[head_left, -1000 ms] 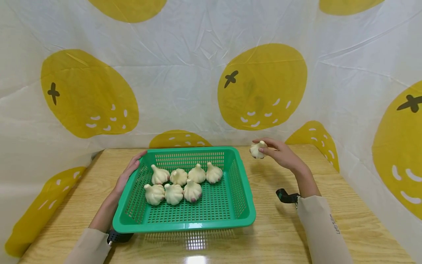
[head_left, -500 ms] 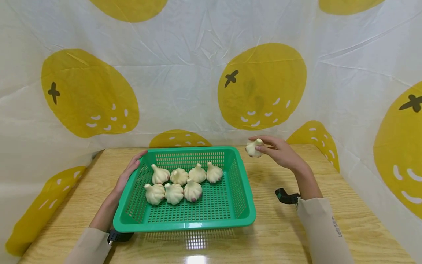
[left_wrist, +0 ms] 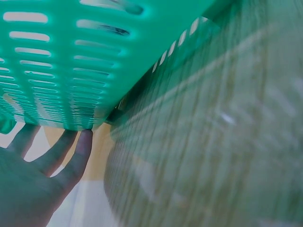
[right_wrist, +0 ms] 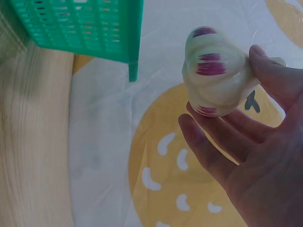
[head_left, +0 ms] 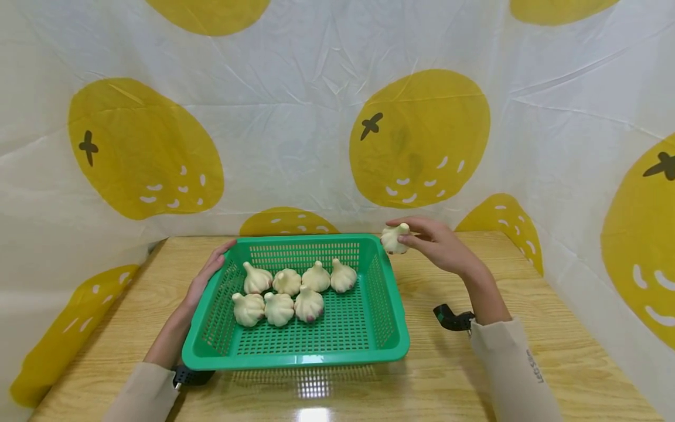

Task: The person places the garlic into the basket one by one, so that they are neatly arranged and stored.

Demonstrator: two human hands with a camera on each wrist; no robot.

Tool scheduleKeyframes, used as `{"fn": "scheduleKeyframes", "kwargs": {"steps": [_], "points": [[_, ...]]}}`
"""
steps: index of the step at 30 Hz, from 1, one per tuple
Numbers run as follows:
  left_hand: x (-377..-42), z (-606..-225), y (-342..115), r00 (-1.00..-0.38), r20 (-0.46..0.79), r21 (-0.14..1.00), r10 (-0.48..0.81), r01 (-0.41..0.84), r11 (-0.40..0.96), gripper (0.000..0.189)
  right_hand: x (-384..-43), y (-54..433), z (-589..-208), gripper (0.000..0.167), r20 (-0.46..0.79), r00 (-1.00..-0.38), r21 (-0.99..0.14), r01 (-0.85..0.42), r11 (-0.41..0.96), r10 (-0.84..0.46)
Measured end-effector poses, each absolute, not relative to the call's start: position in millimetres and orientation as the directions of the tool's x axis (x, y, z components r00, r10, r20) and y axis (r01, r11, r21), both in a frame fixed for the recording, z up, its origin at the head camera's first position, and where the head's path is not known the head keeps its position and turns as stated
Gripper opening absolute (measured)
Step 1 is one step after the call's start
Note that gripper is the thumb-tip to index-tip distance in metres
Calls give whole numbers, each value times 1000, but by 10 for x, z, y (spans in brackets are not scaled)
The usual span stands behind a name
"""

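A garlic bulb (head_left: 395,238) is held in my right hand (head_left: 435,245), level with the back right corner of a green plastic basket (head_left: 395,319). In the right wrist view, thumb and fingers grip the bulb (right_wrist: 215,73), and purple streaks show on its pale base. My left hand (head_left: 205,274) lies along the basket's left side, its fingers stretched out against the wall. Those fingertips touch the slotted side from outside in the left wrist view (left_wrist: 84,142). Inside the basket, several garlic bulbs (head_left: 279,309) sit in two rows toward the left and back.
A wooden table (head_left: 443,375) carries the basket. Behind it hangs a white curtain (head_left: 295,117) printed with large yellow fruit. A black wrist camera (head_left: 452,318) juts from the right wrist, and another (head_left: 192,376) sits by the basket's front left corner.
My right hand has carried the garlic bulb leftward, from right of the basket to its back right corner. The left hand and the bulbs in the basket have stayed put.
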State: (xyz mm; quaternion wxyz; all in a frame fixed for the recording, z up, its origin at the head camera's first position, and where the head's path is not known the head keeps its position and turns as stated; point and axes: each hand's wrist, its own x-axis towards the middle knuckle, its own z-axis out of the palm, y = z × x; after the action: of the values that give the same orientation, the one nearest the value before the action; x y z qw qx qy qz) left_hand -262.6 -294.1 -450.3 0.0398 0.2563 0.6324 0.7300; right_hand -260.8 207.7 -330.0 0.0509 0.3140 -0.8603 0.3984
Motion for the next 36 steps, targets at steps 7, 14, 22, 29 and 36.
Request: {"fn": "scheduleKeyframes", "kwargs": {"steps": [7, 14, 22, 29, 36], "points": [[-2630, -4505, -2932, -874, 320, 946, 367, 272, -178, 52, -2560, 1996, -3284, 34, 373, -781, -629, -610, 482, -502], [-2629, -4506, -2923, -878, 309, 950, 365, 263, -171, 53, -2506, 1926, -3263, 33, 397, -769, -604, -630, 488, -502], [-2610, -4508, -2924, -871, 314, 946, 379, 257, -195, 53, -2483, 1834, -3241, 31, 389, -737, -612, -655, 443, -553], [-2609, -4511, -2934, -866, 323, 943, 382, 263, -203, 52, -2449, 1732, -3240, 31, 368, -734, -610, -654, 447, -571], [-2628, -4517, -2931, -862, 321, 945, 392, 266, -188, 53, -2403, 1655, -3214, 29, 367, -719, -592, -670, 447, -591]]}}
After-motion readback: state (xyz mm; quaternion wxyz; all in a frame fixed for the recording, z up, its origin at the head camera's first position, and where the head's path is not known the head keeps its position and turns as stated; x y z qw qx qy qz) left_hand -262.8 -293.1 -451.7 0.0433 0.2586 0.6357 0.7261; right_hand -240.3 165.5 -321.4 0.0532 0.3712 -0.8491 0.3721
